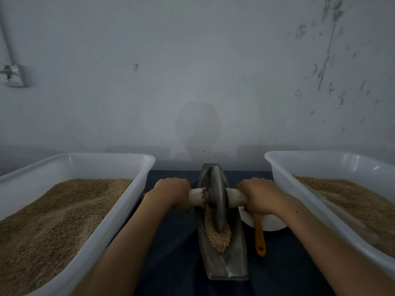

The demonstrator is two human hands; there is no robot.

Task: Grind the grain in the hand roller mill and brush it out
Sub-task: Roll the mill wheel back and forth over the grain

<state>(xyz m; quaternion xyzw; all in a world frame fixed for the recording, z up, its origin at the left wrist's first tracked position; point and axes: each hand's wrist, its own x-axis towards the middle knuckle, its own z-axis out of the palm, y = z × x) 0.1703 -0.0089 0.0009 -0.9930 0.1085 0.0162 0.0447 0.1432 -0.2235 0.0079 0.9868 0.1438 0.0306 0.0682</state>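
Observation:
A boat-shaped metal trough (235, 259) lies lengthwise on the dark cloth in front of me. A grey stone wheel (217, 199) stands upright in its groove, near the middle. Pale grain (219, 238) fills the groove on the near side of the wheel. A light wooden axle (197, 196) runs through the wheel. My left hand (171, 194) grips its left end and my right hand (259, 197) grips its right end. An orange brush handle (259, 236) lies just right of the trough, its upper part hidden under my right hand.
A white plastic tub (119, 208) heaped with brown grain stands at the left. A second white tub (299, 193) with grain stands at the right. A white bowl (271, 223) sits between the trough and the right tub. A grey wall rises behind.

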